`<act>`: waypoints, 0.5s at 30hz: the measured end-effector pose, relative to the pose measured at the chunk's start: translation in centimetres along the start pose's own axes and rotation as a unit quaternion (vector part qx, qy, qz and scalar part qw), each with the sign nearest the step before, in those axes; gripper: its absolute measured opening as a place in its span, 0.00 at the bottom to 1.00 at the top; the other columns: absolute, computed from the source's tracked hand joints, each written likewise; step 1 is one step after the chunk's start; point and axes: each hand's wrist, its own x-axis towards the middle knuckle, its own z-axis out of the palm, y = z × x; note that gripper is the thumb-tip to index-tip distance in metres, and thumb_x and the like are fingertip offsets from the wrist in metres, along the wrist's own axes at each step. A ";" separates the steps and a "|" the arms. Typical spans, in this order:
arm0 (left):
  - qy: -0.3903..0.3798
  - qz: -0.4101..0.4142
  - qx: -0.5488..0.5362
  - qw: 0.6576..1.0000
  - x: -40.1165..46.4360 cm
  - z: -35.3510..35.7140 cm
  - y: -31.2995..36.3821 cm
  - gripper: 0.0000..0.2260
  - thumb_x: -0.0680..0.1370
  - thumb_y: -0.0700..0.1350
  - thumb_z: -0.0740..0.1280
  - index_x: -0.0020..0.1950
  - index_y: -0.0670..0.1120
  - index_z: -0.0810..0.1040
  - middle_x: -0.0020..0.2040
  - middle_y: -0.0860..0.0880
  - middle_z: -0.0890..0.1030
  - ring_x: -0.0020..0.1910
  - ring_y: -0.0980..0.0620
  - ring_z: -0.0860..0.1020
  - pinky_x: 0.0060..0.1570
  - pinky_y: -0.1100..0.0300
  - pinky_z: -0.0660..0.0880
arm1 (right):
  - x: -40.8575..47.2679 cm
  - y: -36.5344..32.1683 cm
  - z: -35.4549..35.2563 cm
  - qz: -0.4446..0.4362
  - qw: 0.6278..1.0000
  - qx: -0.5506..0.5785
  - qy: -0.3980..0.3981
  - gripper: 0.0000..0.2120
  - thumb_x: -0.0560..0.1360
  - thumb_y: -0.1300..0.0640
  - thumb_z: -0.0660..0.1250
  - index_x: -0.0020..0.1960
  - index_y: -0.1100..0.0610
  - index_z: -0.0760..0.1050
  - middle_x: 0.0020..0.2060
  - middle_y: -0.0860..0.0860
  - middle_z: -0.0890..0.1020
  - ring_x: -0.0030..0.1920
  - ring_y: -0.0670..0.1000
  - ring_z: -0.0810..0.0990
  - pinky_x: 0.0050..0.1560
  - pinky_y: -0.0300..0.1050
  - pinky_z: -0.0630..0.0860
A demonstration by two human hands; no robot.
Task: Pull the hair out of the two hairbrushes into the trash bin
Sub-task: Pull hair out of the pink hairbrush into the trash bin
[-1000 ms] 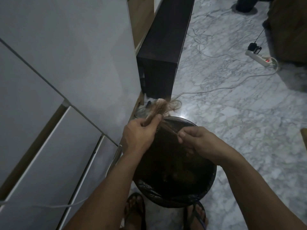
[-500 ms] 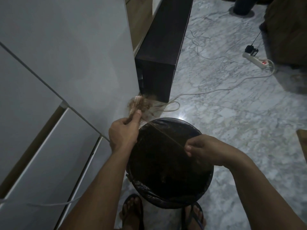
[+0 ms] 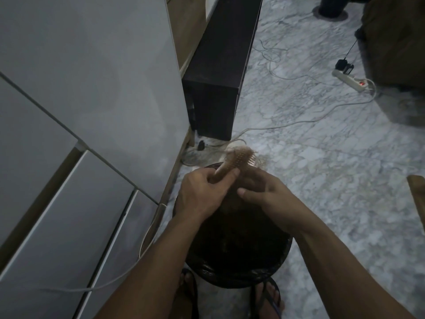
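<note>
Head camera view: a person's left hand (image 3: 202,192) clamps a hairbrush (image 3: 239,161) over a black-lined trash bin (image 3: 234,270), right hand (image 3: 264,192) fingers pinched together at its still-tangled hair (image 3: 261,161), so cleaning seems unfinished; no second brush shows.

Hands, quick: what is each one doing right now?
Left hand: closed on the brush handle, above the bin.
Right hand: fingers reaching up to the brush's bristles; whether it grips hair cannot be told.
</note>
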 end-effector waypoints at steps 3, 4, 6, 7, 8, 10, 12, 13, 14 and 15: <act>0.012 0.007 0.009 1.000 -0.1 0.0 -0.2 0.21 0.70 0.68 0.68 0.42 0.51 0.86 0.35 0.53 0.85 0.36 0.56 0.83 0.40 0.48 0.82 | 0.2 0.2 -0.1 0.001 0.994 -0.108 0.036 0.10 0.77 0.63 0.66 0.57 0.58 0.79 0.45 0.56 0.86 0.47 0.57 0.84 0.55 0.54 0.78; 0.022 0.003 0.007 1.000 0.0 -0.1 -0.3 0.21 0.69 0.69 0.68 0.41 0.51 0.85 0.35 0.53 0.84 0.36 0.56 0.82 0.40 0.48 0.82 | 0.2 0.3 -0.2 0.010 0.990 -0.133 0.045 0.07 0.78 0.61 0.66 0.52 0.57 0.81 0.39 0.55 0.84 0.41 0.57 0.82 0.51 0.54 0.78; 0.044 -0.016 -0.004 0.999 0.2 -0.5 -0.2 0.21 0.70 0.68 0.69 0.39 0.50 0.85 0.33 0.52 0.84 0.35 0.55 0.82 0.39 0.48 0.82 | 0.3 0.4 -0.5 0.020 0.990 -0.135 0.048 0.10 0.79 0.57 0.64 0.43 0.56 0.82 0.30 0.54 0.78 0.34 0.54 0.76 0.43 0.52 0.72; 0.049 -0.031 -0.009 0.998 0.3 -0.7 -0.2 0.21 0.70 0.67 0.69 0.37 0.50 0.85 0.32 0.51 0.84 0.34 0.53 0.82 0.39 0.47 0.82 | 0.3 0.4 -0.6 0.014 0.991 -0.124 0.041 0.12 0.80 0.56 0.63 0.40 0.55 0.81 0.28 0.53 0.74 0.31 0.52 0.74 0.41 0.51 0.70; 0.048 -0.049 -0.013 0.998 0.4 -0.8 -0.1 0.21 0.70 0.67 0.69 0.36 0.49 0.85 0.32 0.50 0.83 0.34 0.52 0.82 0.40 0.48 0.82 | 0.2 0.3 -0.6 0.006 0.993 -0.117 0.030 0.13 0.80 0.56 0.62 0.39 0.54 0.79 0.27 0.54 0.72 0.29 0.51 0.72 0.39 0.50 0.69; 0.044 -0.095 -0.021 0.994 0.4 -0.8 0.0 0.23 0.69 0.68 0.69 0.35 0.48 0.84 0.32 0.48 0.83 0.35 0.48 0.82 0.41 0.49 0.82 | 0.0 0.1 -0.6 -0.006 0.991 -0.133 0.000 0.14 0.81 0.55 0.61 0.39 0.53 0.77 0.28 0.54 0.69 0.29 0.53 0.68 0.36 0.49 0.67; 0.049 -0.137 -0.034 0.989 0.5 -0.8 0.1 0.25 0.68 0.70 0.68 0.33 0.47 0.84 0.33 0.47 0.83 0.36 0.45 0.82 0.43 0.47 0.82 | -0.1 -0.3 -0.4 -0.011 0.985 -0.171 -0.022 0.14 0.81 0.54 0.61 0.38 0.52 0.77 0.28 0.51 0.69 0.30 0.53 0.67 0.35 0.49 0.67; 0.052 -0.149 -0.036 0.987 0.7 -0.8 0.1 0.25 0.68 0.70 0.67 0.33 0.47 0.83 0.34 0.46 0.83 0.37 0.44 0.82 0.44 0.47 0.82 | -0.2 -0.5 -0.4 -0.014 0.982 -0.188 -0.030 0.14 0.81 0.54 0.61 0.38 0.51 0.76 0.28 0.49 0.70 0.30 0.53 0.68 0.35 0.49 0.68; 0.054 -0.156 -0.036 0.986 0.8 -1.0 0.0 0.25 0.68 0.70 0.67 0.32 0.48 0.82 0.35 0.45 0.83 0.38 0.42 0.82 0.45 0.46 0.81 | -0.3 -0.7 -0.4 -0.013 0.979 -0.202 -0.038 0.14 0.81 0.54 0.61 0.37 0.50 0.76 0.29 0.50 0.70 0.31 0.53 0.68 0.35 0.49 0.68; 0.057 -0.159 -0.034 0.985 0.9 -1.1 0.0 0.25 0.69 0.69 0.67 0.32 0.48 0.82 0.36 0.45 0.83 0.39 0.42 0.82 0.46 0.47 0.81 | -0.3 -0.8 -0.5 -0.013 0.976 -0.212 -0.049 0.14 0.80 0.54 0.61 0.37 0.50 0.76 0.29 0.51 0.70 0.31 0.53 0.68 0.35 0.49 0.68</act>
